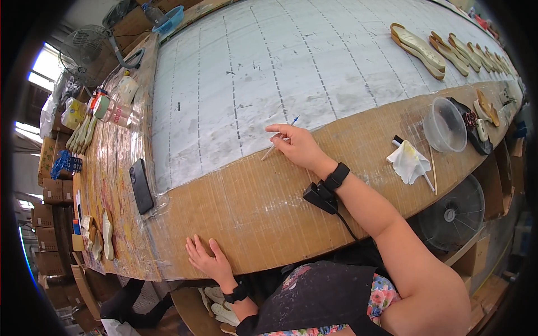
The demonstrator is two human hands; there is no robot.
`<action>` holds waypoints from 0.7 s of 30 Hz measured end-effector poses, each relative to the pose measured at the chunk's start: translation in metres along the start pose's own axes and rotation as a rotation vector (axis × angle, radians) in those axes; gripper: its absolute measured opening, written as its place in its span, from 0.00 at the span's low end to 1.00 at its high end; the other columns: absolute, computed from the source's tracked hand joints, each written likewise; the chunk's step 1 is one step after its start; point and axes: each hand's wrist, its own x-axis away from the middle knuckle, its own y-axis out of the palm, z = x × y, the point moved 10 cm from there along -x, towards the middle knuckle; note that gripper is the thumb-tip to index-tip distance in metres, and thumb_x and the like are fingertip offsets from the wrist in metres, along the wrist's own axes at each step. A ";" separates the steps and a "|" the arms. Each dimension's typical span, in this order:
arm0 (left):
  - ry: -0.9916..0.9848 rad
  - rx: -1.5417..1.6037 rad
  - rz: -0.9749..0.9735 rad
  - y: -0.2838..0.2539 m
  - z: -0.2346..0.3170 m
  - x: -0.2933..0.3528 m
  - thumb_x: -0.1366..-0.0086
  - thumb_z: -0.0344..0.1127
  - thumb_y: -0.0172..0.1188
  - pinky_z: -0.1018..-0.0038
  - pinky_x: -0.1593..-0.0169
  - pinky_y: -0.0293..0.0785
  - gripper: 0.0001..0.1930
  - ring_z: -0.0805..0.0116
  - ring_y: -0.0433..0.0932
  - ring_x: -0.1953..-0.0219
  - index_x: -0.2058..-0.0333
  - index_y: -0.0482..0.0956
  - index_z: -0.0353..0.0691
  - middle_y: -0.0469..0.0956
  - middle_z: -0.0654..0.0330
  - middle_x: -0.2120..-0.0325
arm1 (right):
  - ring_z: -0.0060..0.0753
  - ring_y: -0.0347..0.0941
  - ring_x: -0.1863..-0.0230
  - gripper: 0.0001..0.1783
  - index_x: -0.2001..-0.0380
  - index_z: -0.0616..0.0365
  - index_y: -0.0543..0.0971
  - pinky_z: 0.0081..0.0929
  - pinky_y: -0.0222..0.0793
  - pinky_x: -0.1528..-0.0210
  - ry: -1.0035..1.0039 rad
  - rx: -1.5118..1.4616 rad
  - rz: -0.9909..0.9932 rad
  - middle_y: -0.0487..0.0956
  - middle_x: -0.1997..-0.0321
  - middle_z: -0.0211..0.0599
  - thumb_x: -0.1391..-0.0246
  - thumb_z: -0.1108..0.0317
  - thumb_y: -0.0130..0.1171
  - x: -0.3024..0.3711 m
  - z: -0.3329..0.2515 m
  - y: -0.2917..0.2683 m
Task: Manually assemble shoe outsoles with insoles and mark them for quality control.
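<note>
My right hand (304, 148) is pinched round a thin pale stick with a blue end (268, 154), over the border between the cardboard cover (224, 201) and the pale dashed-line surface (216, 101). The stick slants, its blue end pointing up and away; I cannot tell whether it is a brush or a pen. My left hand (207, 261) rests on the cardboard by the near edge, fingers spread and holding nothing. At the far right, a row of shoe soles (417, 50), cream with brown rims, lies on the pale surface.
Right of my right hand are a crumpled white cloth (409, 162), a clear plastic tub (445, 124) and a thin wooden stick (433, 171). A black phone (141, 186) lies at left, beyond it a pink-tinted jar (116, 113). A black box with a cable (320, 197) sits under my right wrist.
</note>
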 end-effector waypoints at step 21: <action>0.009 0.005 0.019 -0.003 0.019 0.008 0.38 0.46 0.47 0.54 0.41 0.43 0.23 0.53 0.54 0.41 0.48 0.65 0.39 0.58 0.51 0.44 | 0.23 0.72 0.62 0.16 0.61 0.62 0.75 0.18 0.68 0.64 -0.041 -0.052 -0.018 0.75 0.55 0.35 0.55 0.81 0.44 0.002 -0.004 -0.014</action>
